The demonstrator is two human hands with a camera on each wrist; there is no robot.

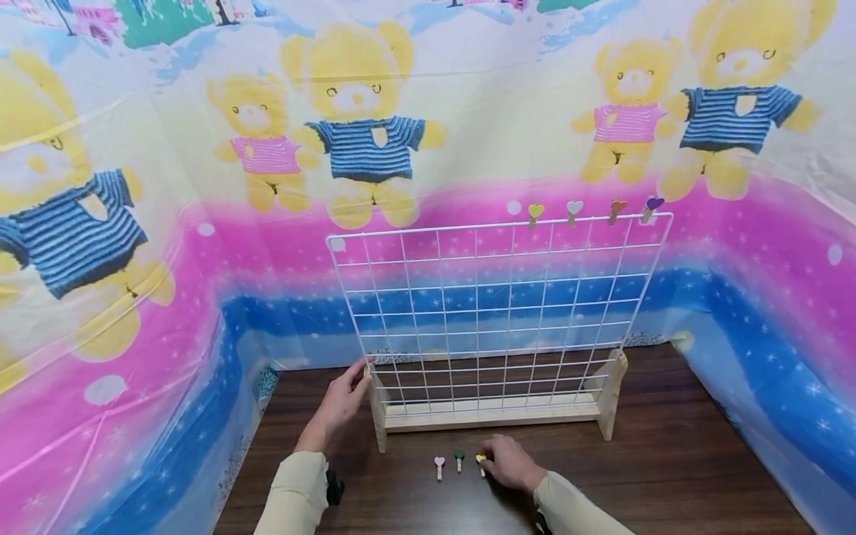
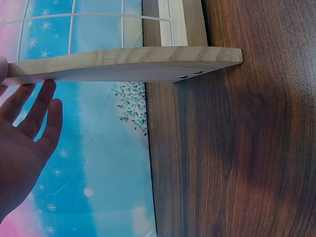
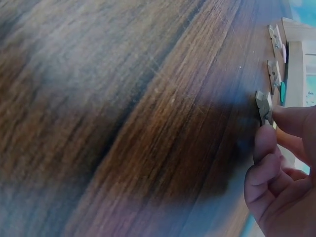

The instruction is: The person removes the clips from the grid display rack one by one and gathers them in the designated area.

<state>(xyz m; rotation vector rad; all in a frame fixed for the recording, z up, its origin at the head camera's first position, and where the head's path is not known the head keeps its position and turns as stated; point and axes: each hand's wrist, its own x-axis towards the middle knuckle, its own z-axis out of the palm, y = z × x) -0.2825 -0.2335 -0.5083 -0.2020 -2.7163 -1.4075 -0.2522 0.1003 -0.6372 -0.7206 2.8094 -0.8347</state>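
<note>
My right hand [image 1: 511,462] pinches a small wooden clothespin [image 3: 263,106] with a yellow heart [image 1: 480,459] between thumb and fingers, at the tabletop. To its left lie a clothespin with a dark green heart [image 1: 459,455] and one with a pink heart [image 1: 439,462]. A white wire grid [image 1: 476,312] stands upright in a wooden stand [image 1: 491,412]. At the stand's left post [image 2: 123,64], my left hand [image 1: 348,394] holds the upper end, its fingers [image 2: 42,106] against the outer face. Part of the thumb is cut off in the left wrist view.
Clothespins with yellow [image 1: 536,211], white [image 1: 574,208], orange [image 1: 618,206] and purple [image 1: 655,203] hearts are clipped along the grid's top right edge. The stand rests on a dark wood table [image 1: 669,461]. A bear-printed cloth [image 1: 495,134] hangs behind and at both sides.
</note>
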